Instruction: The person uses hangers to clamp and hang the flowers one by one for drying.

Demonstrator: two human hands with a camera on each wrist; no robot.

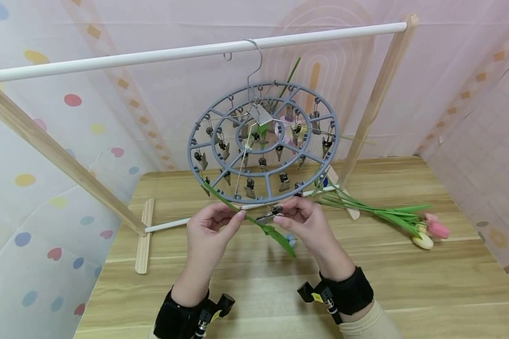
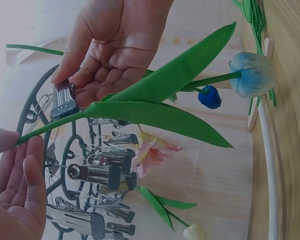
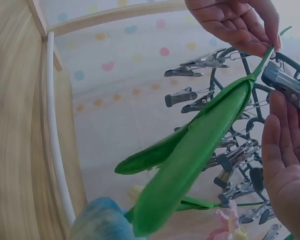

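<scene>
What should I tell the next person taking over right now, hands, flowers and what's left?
Left hand: pinches the stem end of a blue tulip, held up to the clip.
Right hand: grip on a metal clip at the front rim of the round clip hanger; whether the stem is clamped yet cannot be told.
Hanger hangs by its hook on the white rail.
Done: at least one pink tulip already hangs from the hanger's clips.
Left: seat this stem in the clip, then probably hang the bunch of tulips lying on the table to the right.
</scene>
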